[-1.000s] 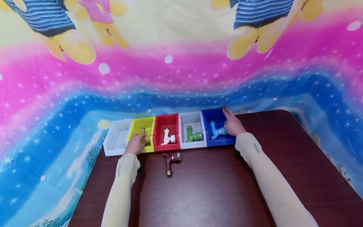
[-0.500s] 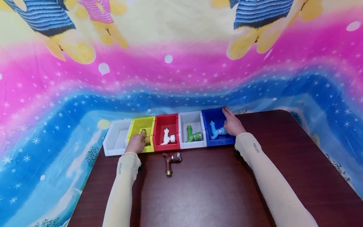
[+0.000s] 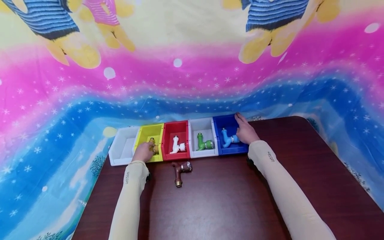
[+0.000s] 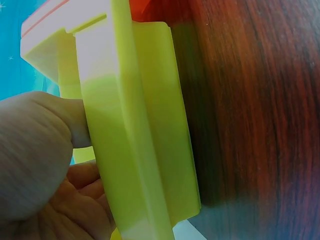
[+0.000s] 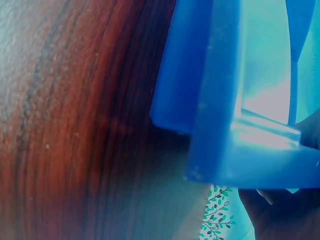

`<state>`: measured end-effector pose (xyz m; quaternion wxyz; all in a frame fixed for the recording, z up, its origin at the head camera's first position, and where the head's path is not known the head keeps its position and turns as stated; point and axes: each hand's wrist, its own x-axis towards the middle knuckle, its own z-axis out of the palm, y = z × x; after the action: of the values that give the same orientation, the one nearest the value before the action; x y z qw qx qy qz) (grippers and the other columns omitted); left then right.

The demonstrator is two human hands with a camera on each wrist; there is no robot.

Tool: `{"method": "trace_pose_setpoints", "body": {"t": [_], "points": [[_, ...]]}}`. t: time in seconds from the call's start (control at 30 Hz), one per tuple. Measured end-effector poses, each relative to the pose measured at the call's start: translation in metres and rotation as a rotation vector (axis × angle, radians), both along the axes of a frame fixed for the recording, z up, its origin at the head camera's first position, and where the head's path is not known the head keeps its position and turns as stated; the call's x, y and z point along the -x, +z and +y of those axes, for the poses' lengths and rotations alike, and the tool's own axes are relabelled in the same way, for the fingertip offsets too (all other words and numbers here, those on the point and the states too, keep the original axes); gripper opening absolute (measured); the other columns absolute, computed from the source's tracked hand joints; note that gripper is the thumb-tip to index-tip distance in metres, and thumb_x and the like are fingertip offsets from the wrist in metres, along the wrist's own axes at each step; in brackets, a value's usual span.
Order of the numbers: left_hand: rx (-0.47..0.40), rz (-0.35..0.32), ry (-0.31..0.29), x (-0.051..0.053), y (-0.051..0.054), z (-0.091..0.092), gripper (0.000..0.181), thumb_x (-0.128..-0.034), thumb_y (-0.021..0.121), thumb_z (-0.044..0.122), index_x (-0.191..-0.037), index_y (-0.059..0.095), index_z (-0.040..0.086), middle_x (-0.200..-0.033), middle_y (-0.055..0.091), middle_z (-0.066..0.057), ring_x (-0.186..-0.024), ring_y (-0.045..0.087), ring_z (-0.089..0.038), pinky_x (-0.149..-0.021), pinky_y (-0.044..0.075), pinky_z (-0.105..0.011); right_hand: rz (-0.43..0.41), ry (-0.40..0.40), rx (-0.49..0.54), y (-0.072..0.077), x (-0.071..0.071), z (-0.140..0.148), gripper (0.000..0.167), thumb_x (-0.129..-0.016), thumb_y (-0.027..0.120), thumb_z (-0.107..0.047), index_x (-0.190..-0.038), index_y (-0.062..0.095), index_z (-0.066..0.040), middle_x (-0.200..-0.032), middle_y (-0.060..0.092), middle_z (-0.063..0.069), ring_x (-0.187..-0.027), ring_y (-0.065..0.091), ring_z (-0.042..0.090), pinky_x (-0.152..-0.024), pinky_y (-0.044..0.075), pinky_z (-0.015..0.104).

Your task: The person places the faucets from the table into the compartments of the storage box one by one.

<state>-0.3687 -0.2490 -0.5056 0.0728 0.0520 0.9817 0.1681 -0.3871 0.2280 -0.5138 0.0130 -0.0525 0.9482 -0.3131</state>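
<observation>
My left hand (image 3: 143,152) reaches over the front of the yellow bin (image 3: 160,133) and holds the yellow tap (image 3: 154,148), partly hidden by its fingers. In the left wrist view, the thumb (image 4: 70,117) and curled fingers show behind the bin's front wall; the tap is out of sight there. At the far right of the row, my right hand (image 3: 246,130) grips the side wall of the blue bin (image 3: 226,119), which holds a light-blue tap (image 3: 229,138). The right wrist view shows that hand (image 5: 287,215) on both sides of the wall.
A white tap (image 3: 177,145) lies in the red bin (image 3: 175,126), and a green tap (image 3: 205,142) in a white bin (image 3: 203,123). Another white bin (image 3: 123,143) stands at the left end. On the table (image 3: 216,196), a brown tap (image 3: 180,171) lies before the row.
The yellow tap and my left fingers have shifted slightly inside the yellow bin. My right hand stays on the blue bin.
</observation>
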Motion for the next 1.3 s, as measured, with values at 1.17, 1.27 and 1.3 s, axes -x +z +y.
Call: {"method": "trace_pose_setpoints", "body": {"t": [1.17,1.27,1.3], "points": [[-0.004,0.027,-0.064,-0.010,-0.004,0.002,0.046,-0.1075,0.040,0.016,-0.144,0.056,-0.007,-0.143,0.055,-0.032,-0.132,0.053,-0.050,-0.112,0.043,-0.059,0.009,-0.015,-0.021,0.000,-0.002,-0.002,0.069,-0.106,0.038,-0.004,-0.168,0.009,-0.012,-0.176,-0.001,0.005,-0.153,0.030,0.042,-0.080,0.045,0.047],[0.004,0.045,-0.077,-0.011,-0.003,0.002,0.045,-0.1075,0.040,0.016,-0.142,0.056,-0.009,-0.144,0.055,-0.033,-0.133,0.053,-0.050,-0.114,0.042,-0.059,0.018,-0.016,-0.021,0.002,-0.002,-0.003,0.068,-0.106,0.039,-0.003,-0.168,0.011,-0.010,-0.176,0.002,0.007,-0.156,0.024,0.042,-0.093,0.045,0.051],[0.005,0.050,-0.080,-0.011,-0.003,0.002,0.045,-0.1076,0.039,0.015,-0.142,0.056,-0.009,-0.144,0.054,-0.033,-0.134,0.052,-0.050,-0.114,0.042,-0.059,0.021,-0.015,-0.024,0.002,-0.002,-0.003,0.068,-0.105,0.039,-0.003,-0.168,0.011,-0.009,-0.176,0.002,0.008,-0.156,0.022,0.042,-0.096,0.044,0.053]]}}
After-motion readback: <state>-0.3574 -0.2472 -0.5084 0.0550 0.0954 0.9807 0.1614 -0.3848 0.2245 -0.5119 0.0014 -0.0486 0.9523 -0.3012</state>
